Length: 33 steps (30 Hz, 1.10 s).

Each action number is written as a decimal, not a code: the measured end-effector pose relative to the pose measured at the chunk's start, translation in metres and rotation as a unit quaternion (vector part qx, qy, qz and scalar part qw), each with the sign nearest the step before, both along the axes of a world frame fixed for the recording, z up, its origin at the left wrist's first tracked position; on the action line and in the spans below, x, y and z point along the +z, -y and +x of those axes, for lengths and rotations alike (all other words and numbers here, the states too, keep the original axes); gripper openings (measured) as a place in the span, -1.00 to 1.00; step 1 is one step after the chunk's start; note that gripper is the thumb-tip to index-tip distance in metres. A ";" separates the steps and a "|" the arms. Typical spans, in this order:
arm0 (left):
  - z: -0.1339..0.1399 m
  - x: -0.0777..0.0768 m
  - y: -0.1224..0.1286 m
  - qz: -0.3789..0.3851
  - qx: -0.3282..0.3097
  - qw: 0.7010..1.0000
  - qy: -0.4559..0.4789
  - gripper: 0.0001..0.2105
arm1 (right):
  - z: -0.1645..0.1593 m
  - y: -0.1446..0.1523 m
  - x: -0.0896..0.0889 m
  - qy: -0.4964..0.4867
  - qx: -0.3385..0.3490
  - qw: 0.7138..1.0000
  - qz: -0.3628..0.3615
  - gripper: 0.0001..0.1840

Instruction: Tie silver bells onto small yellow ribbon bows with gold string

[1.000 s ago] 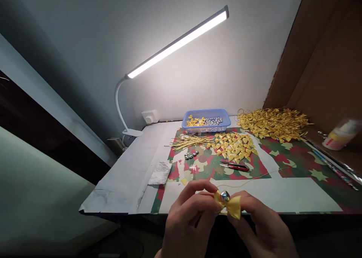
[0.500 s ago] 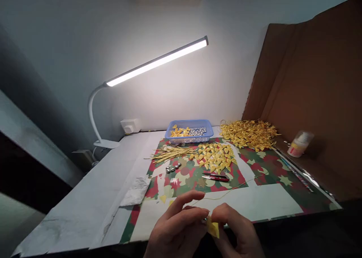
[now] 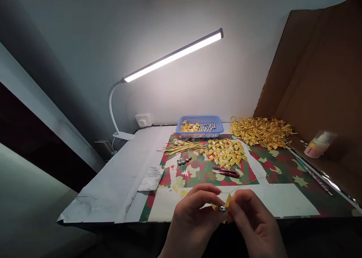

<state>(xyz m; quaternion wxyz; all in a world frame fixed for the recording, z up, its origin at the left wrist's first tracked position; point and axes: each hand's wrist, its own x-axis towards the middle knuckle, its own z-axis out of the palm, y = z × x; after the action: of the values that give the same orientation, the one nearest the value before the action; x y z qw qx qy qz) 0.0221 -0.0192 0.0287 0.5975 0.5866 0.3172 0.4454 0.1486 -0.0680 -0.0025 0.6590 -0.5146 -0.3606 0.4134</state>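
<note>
My left hand (image 3: pixel 195 214) and my right hand (image 3: pixel 253 216) meet at the table's front edge, both closed on one small yellow petal piece (image 3: pixel 229 200). A shiny silver bead (image 3: pixel 222 208) shows in the middle of it, between my fingertips. My right thumb and finger pinch its pointed yellow tip. Part of the piece is hidden behind my left fingers. A thin pale thread (image 3: pixel 249 182) runs over the table behind my hands. Beyond them lie red-handled thread snips (image 3: pixel 226 172), several loose silver beads (image 3: pixel 184 160) and a patch of yellow folded triangles (image 3: pixel 226 152).
A blue basket (image 3: pixel 200 134) holds yellow pieces and silver beads. Yellow strips (image 3: pixel 183 147) lie left of the triangles. A large golden heap (image 3: pixel 260 132), a bottle (image 3: pixel 318 145) and a cardboard wall (image 3: pixel 319 69) stand right. A lamp (image 3: pixel 175 56) hangs over the table; folded tissue (image 3: pixel 151 179) lies left.
The view has shifted, so the table sits further right and a little higher. Both hands are raised slightly, and the yellow piece has turned so its tip points up and the bead shows.
</note>
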 end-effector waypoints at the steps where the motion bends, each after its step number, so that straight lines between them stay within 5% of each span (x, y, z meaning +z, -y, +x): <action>1: 0.000 -0.001 0.000 0.014 -0.010 1.000 0.002 -0.93 | -0.001 -0.001 -0.001 0.002 -0.006 1.000 -0.004 -0.64; 8: 0.001 -0.007 -0.003 0.028 0.005 0.999 0.023 -0.92 | -0.004 -0.004 -0.010 0.065 -0.032 0.997 -0.024 -0.60; 14: 0.001 -0.014 -0.004 -0.014 -0.035 0.999 0.019 -0.66 | 0.006 -0.007 -0.008 -0.060 0.053 0.994 -0.077 -0.47; 19: -0.002 -0.018 -0.009 0.044 -0.095 0.994 -0.042 -0.70 | 0.018 -0.011 -0.021 -0.114 0.135 0.981 -0.077 -0.41; 23: 0.000 -0.011 -0.008 0.011 -0.080 0.996 -0.048 -0.86 | 0.014 -0.009 -0.015 -0.137 0.082 0.985 -0.068 -0.42; 29: 0.001 -0.005 -0.002 -0.119 -0.075 0.990 0.024 -0.76 | 0.004 -0.003 -0.001 -0.126 0.022 0.989 -0.074 -0.43; 33: -0.004 -0.011 -0.002 -0.083 -0.050 0.995 0.009 -0.83 | 0.002 -0.006 -0.008 -0.136 0.045 0.987 -0.068 -0.46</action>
<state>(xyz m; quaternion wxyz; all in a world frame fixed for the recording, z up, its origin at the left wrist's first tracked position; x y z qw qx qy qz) 0.0183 -0.0171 0.0177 0.6682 0.5462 0.3177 0.3926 0.1503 -0.0621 -0.0106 0.6463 -0.4800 -0.2616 0.5325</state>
